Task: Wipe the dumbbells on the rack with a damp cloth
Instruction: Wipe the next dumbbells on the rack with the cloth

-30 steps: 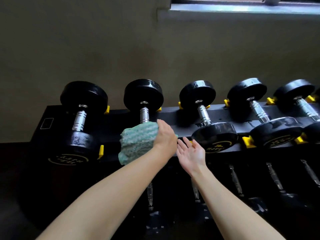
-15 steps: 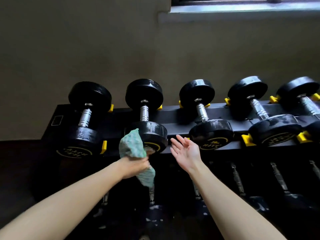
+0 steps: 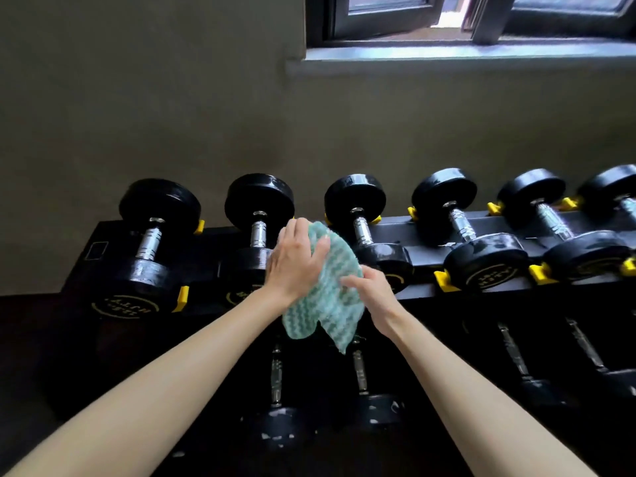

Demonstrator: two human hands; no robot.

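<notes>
1. Both hands have come together since half a second ago. My right hand (image 3: 373,294), which hung open and apart, now grips the cloth (image 3: 330,304). My left hand (image 3: 296,266) has risen with it to the level of the top row.
2. The cloth is green and white, crumpled, and held in the air between my hands. It hangs just in front of the rack (image 3: 406,228), between the second dumbbell (image 3: 260,201) and the third dumbbell (image 3: 354,197) from the left, and I cannot tell whether it touches either.
3. My left thumb lies across the cloth's upper edge and the other fingers (image 3: 298,228) are fairly straight, holding it. My right fingers are curled into its right side.
4. Black dumbbells with chrome handles sit in a row in yellow cradles (image 3: 444,282). The fourth dumbbell (image 3: 488,256) has a wet sheen on its near head. A lower row of dumbbells (image 3: 277,373) lies in shadow beneath my forearms.
5. I judge that I am refolding the cloth before the next wipe.
6. What could go wrong: the cloth could slip while both grips shift and drop onto the lower row. A loose hanging corner could snag on a cradle. A hard push on a round head could roll that dumbbell in its cradle, and a handle left damp would be slippery.
</notes>
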